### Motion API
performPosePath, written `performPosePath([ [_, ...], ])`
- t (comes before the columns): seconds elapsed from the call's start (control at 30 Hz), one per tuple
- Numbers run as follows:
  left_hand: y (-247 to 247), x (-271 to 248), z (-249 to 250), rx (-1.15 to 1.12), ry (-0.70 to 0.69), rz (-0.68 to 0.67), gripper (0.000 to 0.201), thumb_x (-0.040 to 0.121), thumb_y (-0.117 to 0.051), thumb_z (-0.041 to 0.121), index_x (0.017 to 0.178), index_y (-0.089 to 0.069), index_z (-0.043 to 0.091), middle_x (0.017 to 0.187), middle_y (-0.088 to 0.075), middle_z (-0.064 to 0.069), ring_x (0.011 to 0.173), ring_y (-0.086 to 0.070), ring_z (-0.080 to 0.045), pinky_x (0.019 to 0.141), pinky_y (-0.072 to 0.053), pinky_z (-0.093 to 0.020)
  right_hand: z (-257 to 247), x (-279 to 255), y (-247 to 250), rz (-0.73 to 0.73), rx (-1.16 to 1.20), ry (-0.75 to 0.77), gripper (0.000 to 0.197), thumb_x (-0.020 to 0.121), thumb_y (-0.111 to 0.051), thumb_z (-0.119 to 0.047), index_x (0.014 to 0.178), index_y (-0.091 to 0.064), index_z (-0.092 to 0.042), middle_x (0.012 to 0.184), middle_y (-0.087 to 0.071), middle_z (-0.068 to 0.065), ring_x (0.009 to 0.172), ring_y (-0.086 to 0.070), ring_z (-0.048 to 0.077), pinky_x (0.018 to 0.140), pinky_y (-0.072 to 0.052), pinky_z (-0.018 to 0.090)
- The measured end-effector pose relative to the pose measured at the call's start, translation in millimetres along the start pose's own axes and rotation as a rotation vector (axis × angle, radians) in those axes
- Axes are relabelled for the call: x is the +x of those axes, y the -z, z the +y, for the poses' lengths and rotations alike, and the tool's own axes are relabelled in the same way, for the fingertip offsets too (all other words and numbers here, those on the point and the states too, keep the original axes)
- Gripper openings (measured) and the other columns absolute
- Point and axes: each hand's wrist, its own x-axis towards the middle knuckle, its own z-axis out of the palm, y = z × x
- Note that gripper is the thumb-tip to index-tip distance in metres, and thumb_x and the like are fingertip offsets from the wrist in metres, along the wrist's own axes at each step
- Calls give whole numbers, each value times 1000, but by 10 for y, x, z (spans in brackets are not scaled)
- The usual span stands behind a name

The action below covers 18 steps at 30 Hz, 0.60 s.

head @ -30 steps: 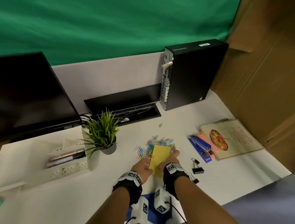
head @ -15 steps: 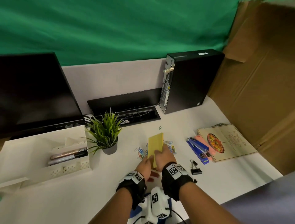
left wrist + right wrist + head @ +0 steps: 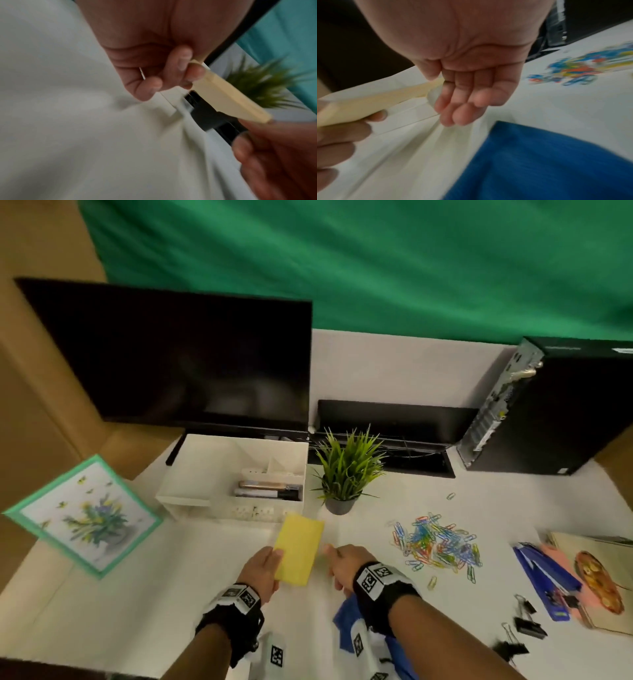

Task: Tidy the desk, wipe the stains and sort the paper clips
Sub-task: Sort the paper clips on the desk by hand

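My left hand pinches the left edge of a yellow note pad and holds it tilted above the white desk, just in front of the white organizer. In the left wrist view my fingers curl round the end of the pad. My right hand hovers right of the pad with relaxed fingers and grips nothing. The pile of coloured paper clips lies to the right. A blue cloth lies under my right wrist.
A potted plant stands behind the pad and a monitor behind the organizer. A framed picture lies at the left. At the right are a blue stapler, binder clips, a book and a black computer case.
The yellow pad has moved left, from over the paper clips to the organizer's front. My right hand let go of it; my left hand now holds it alone.
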Motion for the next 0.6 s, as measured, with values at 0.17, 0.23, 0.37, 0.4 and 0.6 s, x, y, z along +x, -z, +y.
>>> performPosePath([
  [0.17,770,-94,-409,68,58,186,25,101,-40,27,98,-58,9,69,-46,-6,53,-40,-19,40,-31,-21,-570,282,-55,117,-242,226,25,94,-43,-30,114,-56,-21,122,-57,9,107,-58,29,87,-46,31],
  [0.23,992,-152,-533,74,72,235,29,101,-39,27,108,-59,6,82,-51,-17,56,-43,-22,43,-33,-23,-782,388,-23,167,-289,276,33,94,-43,-27,127,-48,-24,132,-45,8,113,-55,29,93,-45,34],
  [0.37,1331,-199,-694,-4,134,353,41,100,-42,28,127,-53,0,128,-51,-34,110,-54,-50,84,-49,-52,-1074,576,13,242,-459,149,41,95,-41,-20,136,-41,-15,136,-38,13,120,-50,32,99,-46,40],
  [0.4,1401,-184,-725,-6,142,378,43,99,-43,29,129,-51,-1,131,-49,-32,117,-49,-50,94,-44,-53,-1116,619,-2,244,-483,125,41,95,-41,-18,135,-43,-11,135,-39,14,119,-51,32,98,-46,39],
  [0.6,1652,-8,-743,-57,88,372,34,100,-43,24,114,-58,-3,117,-47,-45,109,-45,-61,94,-38,-62,-1158,783,-143,266,-556,61,36,93,-43,-12,127,-54,-8,137,-41,12,117,-53,29,95,-45,33],
])
